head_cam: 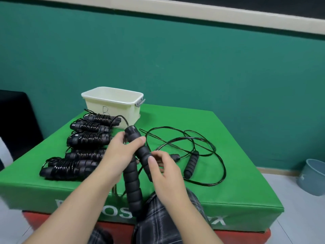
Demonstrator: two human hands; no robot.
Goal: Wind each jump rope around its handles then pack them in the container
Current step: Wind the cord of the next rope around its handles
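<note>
Two foam handles (135,166) crossed — left hand (119,152) grips, right hand (163,166) pinches.

Grey bin (314,176) on floor, rt; black chair (15,120) lt.

Five black jump ropes (82,138) already wound around their handles sit in a row on the bench's left side. Two foam handles (135,166) are held crossed up front, one loose rope (190,155) sprawls right, cream container (112,104) open behind.
</note>
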